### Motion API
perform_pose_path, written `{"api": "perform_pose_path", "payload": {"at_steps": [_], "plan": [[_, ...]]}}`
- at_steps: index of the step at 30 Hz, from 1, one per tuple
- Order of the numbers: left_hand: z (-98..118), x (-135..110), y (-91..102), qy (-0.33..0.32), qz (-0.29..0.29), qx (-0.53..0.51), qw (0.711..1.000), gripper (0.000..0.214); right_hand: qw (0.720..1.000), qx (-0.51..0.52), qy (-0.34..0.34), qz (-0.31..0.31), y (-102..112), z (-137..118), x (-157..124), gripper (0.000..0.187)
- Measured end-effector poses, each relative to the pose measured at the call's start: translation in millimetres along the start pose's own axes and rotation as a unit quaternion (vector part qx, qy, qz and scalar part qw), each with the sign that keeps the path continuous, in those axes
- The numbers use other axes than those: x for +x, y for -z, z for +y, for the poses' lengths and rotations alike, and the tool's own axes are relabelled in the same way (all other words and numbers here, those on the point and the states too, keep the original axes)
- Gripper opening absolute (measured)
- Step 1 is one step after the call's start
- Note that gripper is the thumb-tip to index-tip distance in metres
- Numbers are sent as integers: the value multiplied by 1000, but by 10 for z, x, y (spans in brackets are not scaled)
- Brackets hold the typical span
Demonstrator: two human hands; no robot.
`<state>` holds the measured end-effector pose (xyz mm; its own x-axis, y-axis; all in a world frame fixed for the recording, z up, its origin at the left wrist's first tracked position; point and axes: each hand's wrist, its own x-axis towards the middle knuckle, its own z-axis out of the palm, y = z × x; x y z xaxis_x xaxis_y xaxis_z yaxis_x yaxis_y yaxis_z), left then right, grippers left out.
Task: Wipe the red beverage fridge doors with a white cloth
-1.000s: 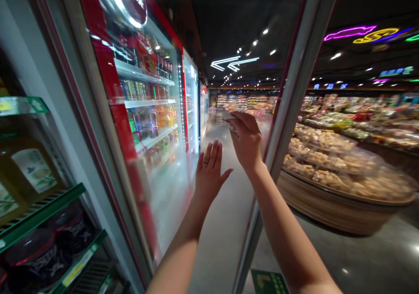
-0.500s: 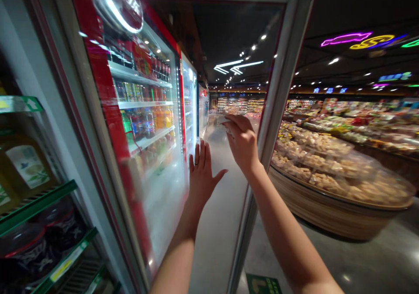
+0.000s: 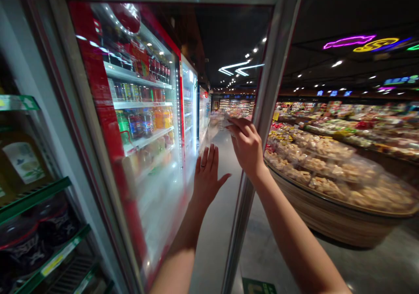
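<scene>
An open glass fridge door [image 3: 157, 163] with a grey frame stands in front of me, and the shop aisle shows through the pane. My left hand [image 3: 207, 177] lies flat and open against the inside of the glass, fingers up, a ring on one finger. My right hand [image 3: 247, 145] is closed on a small white cloth or tissue [image 3: 228, 123], pressed to the glass near the door's right frame [image 3: 262, 111]. The lower left part of the pane looks fogged.
The fridge's green wire shelves [image 3: 36, 198] at the left hold bottles and dark lidded tubs. Lit drink coolers [image 3: 144, 106] line the aisle beyond. A round wooden display [image 3: 334, 198] of packaged food stands at the right, on a grey floor [image 3: 376, 259].
The door's right frame has shifted left in view, and both hands have stayed on the glass, moving slightly left with it. The right hand still grips the white cloth.
</scene>
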<state>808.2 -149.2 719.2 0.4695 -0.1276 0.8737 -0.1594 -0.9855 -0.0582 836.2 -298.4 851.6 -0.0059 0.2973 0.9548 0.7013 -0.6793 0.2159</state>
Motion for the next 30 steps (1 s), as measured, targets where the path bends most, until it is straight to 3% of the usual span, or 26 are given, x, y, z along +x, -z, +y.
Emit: {"api": "perform_pose_path", "payload": {"at_steps": [4, 7, 11, 16, 24, 30], "plan": [[-11, -10, -3, -2, -6, 4, 1000, 107, 999, -30, 18, -32, 186, 119, -67, 35], [-16, -13, 15, 0, -23, 6, 1000, 107, 999, -46, -5, -1, 269, 225, 20, 30], [-16, -4, 37, -2, -26, 9, 1000, 106, 999, -31, -19, 3, 268, 260, 88, 32], [-28, -9, 60, -4, -32, 9, 999, 103, 999, -24, 28, -35, 299, 287, -143, 30], [-48, -9, 26, -10, -17, 15, 1000, 105, 997, -71, 33, 2, 217, 316, -153, 27], [-52, -16, 35, -13, -22, 7, 1000, 106, 996, -64, 54, -12, 203, 324, -300, 26]]}}
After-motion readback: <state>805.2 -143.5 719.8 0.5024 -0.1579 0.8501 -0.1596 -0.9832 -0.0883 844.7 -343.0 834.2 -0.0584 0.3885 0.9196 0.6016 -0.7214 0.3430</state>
